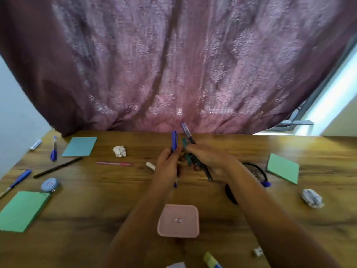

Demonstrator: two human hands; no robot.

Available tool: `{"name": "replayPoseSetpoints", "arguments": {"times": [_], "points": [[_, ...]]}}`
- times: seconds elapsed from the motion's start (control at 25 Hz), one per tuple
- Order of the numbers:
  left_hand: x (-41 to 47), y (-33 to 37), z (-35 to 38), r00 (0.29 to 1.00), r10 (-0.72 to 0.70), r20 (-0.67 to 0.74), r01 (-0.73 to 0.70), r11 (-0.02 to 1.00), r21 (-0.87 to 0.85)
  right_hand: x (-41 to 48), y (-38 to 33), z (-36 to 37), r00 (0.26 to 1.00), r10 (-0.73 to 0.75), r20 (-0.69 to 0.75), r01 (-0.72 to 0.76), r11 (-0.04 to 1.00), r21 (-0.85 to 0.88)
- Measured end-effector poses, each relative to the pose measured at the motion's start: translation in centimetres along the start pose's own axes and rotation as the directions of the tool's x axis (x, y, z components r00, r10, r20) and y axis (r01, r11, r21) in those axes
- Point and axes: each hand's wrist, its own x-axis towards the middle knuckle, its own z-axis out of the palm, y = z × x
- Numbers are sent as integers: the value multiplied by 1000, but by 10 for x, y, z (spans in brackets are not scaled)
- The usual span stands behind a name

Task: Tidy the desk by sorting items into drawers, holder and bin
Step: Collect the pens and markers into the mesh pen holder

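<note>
Both hands are raised over the middle of the wooden desk (108, 192). My left hand (167, 163) grips a blue pen (174, 141) held upright, its tip pointing down past my wrist. My right hand (207, 158) is closed on a dark pen (188, 135) with a pale cap, and on a teal-green piece (185, 149) beside it. A black mesh holder (257, 172) lies on its side behind my right forearm, a blue pen (266, 184) poking from it. A pink square box (178, 221) sits in front of me.
Green note pads lie at the left (23, 210), back left (80, 146) and right (283, 168). Crumpled paper balls (119, 151) (313, 198), loose blue pens (19, 179) (53, 148), a black pencil (58, 167), a pink pen (116, 163), a tape roll (49, 185) and erasers lie scattered. A curtain hangs behind.
</note>
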Motion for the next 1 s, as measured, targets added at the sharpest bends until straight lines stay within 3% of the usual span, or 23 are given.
{"name": "replayPoseSetpoints", "arguments": {"times": [0.12, 0.28, 0.4, 0.56, 0.72, 0.8, 1.0], "points": [[-18, 9, 45, 995, -5, 97, 10, 998, -56, -46, 4, -59, 991, -42, -130, 42, 999, -5], [-32, 11, 89, 988, 25, 149, -29, 999, 26, -67, 40, -127, 941, -118, -318, 33, 965, -261], [-35, 10, 105, 992, 79, 103, -81, 997, 17, -67, 65, -135, 926, -183, -330, 63, 938, -342], [-38, 8, 116, 987, 161, -13, -161, 987, 3, -69, 81, -125, 926, -199, -321, 12, 866, -501], [-37, -2, 119, 979, 199, -37, -197, 979, 52, -65, 86, -122, 927, -193, -322, -25, 824, -566], [-34, -10, 119, 977, 211, -40, -207, 974, 93, -66, 87, -122, 928, -200, -314, -59, 755, -654], [-30, -24, 120, 968, 252, 0, -246, 946, 211, -63, 97, -113, 927, -307, -214, -76, 404, -911]]}}
